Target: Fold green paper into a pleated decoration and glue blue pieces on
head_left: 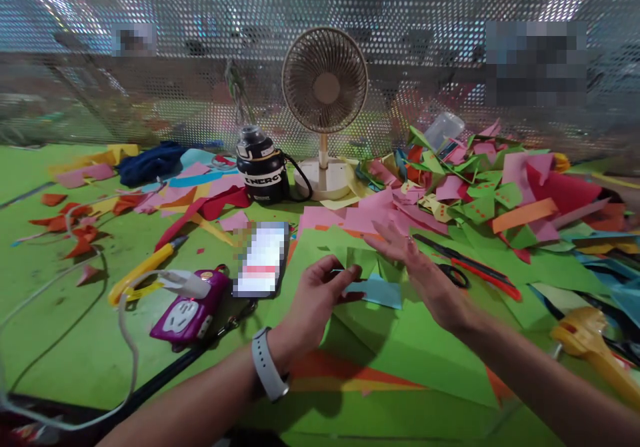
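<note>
Green paper (pixel 367 260) part-folded, right of phone (pixel 264 255)

Left hand (pixel 320 290), just right of phone: thumb and fingers curled at green paper; cannot tell if pinching. Right hand (pixel 413 260), farther right: open, fingers extended. Blue paper (pixel 384 292) between them. Judged midway: creases show, flaps stand, not yet flat. Scrap heap (pixel 450 187) beyond, well right of phone.

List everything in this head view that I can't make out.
All in the head view:
Left hand: its own fingers and thumb hide whether it grips the folded green paper.
Phone: pixel blocks cover what its screen shows.
Black bottle: the small lowest label is too small to read.
Yellow tool: the right edge cuts off its handle.
Background: the perforated panel and pixel patches obscure it.
</note>
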`<state>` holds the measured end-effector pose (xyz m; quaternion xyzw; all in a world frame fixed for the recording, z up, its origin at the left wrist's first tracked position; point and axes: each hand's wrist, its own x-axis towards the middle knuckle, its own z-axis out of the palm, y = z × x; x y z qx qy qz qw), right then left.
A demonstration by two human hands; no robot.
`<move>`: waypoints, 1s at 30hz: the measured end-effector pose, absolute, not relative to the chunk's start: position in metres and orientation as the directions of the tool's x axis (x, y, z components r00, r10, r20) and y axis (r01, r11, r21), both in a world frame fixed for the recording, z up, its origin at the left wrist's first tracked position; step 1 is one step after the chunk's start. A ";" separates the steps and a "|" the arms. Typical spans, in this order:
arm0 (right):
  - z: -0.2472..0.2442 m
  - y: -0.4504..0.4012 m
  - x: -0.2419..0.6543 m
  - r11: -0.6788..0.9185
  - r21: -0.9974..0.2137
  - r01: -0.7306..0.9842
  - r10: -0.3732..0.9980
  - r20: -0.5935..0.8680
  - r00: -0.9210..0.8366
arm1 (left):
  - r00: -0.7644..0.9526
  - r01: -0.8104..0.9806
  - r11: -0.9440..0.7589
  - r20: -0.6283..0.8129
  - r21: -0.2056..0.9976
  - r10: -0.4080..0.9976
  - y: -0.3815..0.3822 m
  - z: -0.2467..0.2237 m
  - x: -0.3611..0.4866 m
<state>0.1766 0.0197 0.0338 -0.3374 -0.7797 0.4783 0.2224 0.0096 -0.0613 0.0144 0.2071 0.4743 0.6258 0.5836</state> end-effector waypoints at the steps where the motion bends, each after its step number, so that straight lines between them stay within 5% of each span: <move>1: 0.035 0.019 0.176 0.347 -0.877 0.332 0.735 0.034 -0.678 | -0.229 -0.532 0.127 -0.287 0.837 0.930 -0.061 0.014 0.011; 7: 0.042 0.009 0.168 0.505 -0.748 0.431 0.699 0.061 -0.713 | -0.213 -0.536 0.117 -0.268 0.836 0.940 -0.059 0.011 0.015; 30: 0.029 0.002 0.164 0.651 -0.601 0.463 0.621 0.072 -0.780 | -0.181 -0.568 0.107 -0.251 0.816 0.951 -0.060 0.006 0.014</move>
